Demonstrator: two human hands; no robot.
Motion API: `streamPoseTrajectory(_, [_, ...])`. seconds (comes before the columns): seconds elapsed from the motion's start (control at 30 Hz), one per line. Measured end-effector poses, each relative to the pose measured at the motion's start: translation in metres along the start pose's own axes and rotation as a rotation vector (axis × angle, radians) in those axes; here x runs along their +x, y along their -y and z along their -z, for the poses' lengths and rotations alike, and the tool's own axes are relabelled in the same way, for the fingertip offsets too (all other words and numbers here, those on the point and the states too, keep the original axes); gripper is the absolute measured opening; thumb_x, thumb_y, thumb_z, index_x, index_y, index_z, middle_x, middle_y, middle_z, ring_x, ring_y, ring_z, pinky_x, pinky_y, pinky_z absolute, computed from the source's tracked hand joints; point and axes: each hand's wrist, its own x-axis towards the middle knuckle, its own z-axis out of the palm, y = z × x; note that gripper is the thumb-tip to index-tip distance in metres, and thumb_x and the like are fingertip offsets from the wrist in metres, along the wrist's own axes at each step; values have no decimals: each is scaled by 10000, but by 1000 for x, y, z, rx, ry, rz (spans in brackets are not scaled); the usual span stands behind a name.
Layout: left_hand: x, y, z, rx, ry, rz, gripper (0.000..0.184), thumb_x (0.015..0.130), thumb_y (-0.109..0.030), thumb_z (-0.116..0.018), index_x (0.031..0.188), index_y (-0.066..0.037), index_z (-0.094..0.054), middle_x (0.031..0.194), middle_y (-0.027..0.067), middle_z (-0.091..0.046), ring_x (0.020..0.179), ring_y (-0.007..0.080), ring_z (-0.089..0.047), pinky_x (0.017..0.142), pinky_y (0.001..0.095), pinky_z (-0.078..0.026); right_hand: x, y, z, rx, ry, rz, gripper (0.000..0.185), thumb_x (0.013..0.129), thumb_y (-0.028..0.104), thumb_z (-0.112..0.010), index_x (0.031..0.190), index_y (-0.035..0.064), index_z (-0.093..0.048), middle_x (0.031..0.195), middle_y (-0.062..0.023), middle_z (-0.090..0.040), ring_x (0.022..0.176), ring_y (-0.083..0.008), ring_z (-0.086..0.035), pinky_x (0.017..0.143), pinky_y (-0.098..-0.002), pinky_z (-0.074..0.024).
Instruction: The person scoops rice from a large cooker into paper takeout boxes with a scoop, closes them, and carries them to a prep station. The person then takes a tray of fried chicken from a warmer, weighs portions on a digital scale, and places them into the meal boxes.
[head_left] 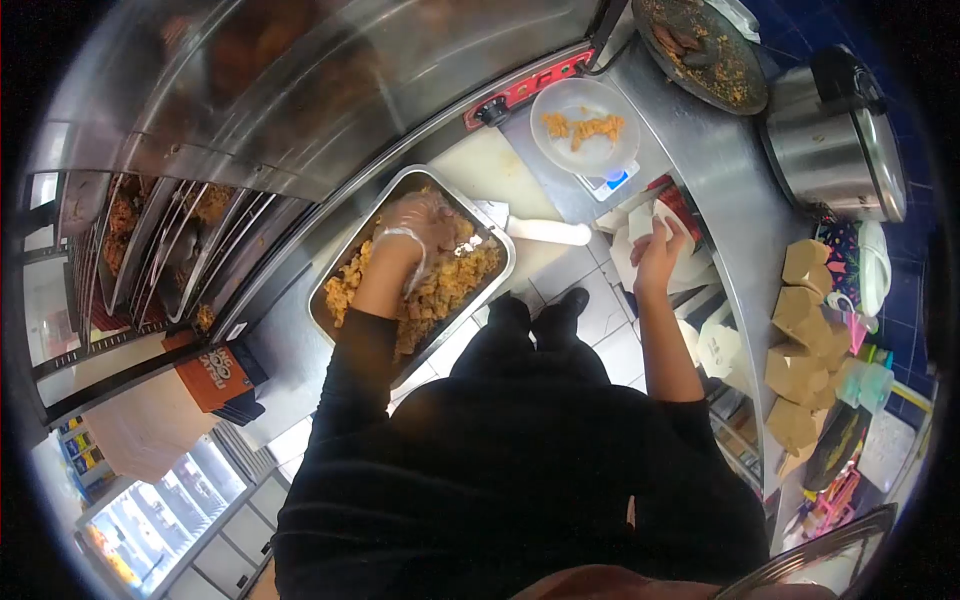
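Observation:
My left hand (pixel 420 228), in a clear plastic glove, reaches into a metal tray (pixel 507 262) of golden fried pieces (pixel 440 290). Its fingers are lowered among the food, and what they hold is hidden. A white-handled tool (pixel 548 232) lies at the tray's right edge. On the right, my bare right hand (pixel 655 250) is at a stack of white paper boxes (pixel 690 268) below the counter edge, fingers bent against a white box edge. A round translucent bowl (pixel 585 160) with a few fried pieces (pixel 598 128) rests on a scale (pixel 612 184) between the hands, further forward.
Wire racks (pixel 170 250) of food stand at the left, beside an orange box (pixel 212 375). A large round pan (pixel 700 60) and a steel pot (pixel 835 140) are at the upper right. Brown cartons (pixel 800 340) line the right side.

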Motion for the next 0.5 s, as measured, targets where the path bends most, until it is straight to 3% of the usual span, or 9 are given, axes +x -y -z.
streamPoseTrajectory(0.1, [24,60,-23,-233,-110,-131,362,741,-347,-692,950,-60,-621,882,109,-675,820,263,-643,741,363,-499,10,9,-21,-17,85,34,480,885,298,-558,1243,59,-347,655,-79,-520,410,-119,-424,360,-246,-317])
streamPoseTrajectory(0.13, [11,48,-8,-385,-98,-130,287,777,-247,-684,980,-55,-621,840,84,-672,787,183,-631,722,329,-499,12,18,-31,-42,101,36,492,879,315,-564,1242,59,-354,682,-92,-529,422,-125,-436,366,-246,-331])
streamPoseTrajectory(0.23, [-17,24,23,-658,-197,-139,221,834,-161,-670,1034,-76,-630,879,23,-611,833,122,-565,754,275,-467,18,44,-64,-140,108,-82,578,847,355,-602,1278,78,-336,755,-124,-551,439,-152,-477,375,-247,-365])
streamPoseTrajectory(0.27, [-11,27,20,-789,-232,-247,255,855,-148,-653,1086,-47,-612,919,21,-613,855,126,-570,777,267,-473,26,45,-71,-191,119,-124,599,840,360,-611,1289,88,-324,757,-130,-562,450,-161,-502,379,-251,-381])
streamPoseTrajectory(0.37, [12,4,25,-1014,-241,-310,271,865,-143,-648,1095,-10,-595,1003,57,-622,925,137,-579,814,259,-469,46,41,-81,-310,197,-193,583,852,307,-599,1308,113,-291,768,-155,-596,487,-208,-578,403,-289,-460])
streamPoseTrajectory(0.4, [20,-11,31,-1006,-178,-258,364,864,-221,-662,1137,4,-576,1100,112,-609,1019,166,-569,877,284,-458,51,37,-84,-346,238,-208,568,862,277,-588,1313,121,-280,772,-165,-608,500,-227,-604,413,-306,-491])
streamPoseTrajectory(0.5, [48,-71,23,-960,-367,-390,390,824,-224,-697,1137,-21,-581,1034,91,-609,968,151,-566,870,284,-445,61,14,-89,-148,234,-236,592,879,157,-538,1364,83,-207,800,-232,-620,494,-273,-624,429,-371,-543])
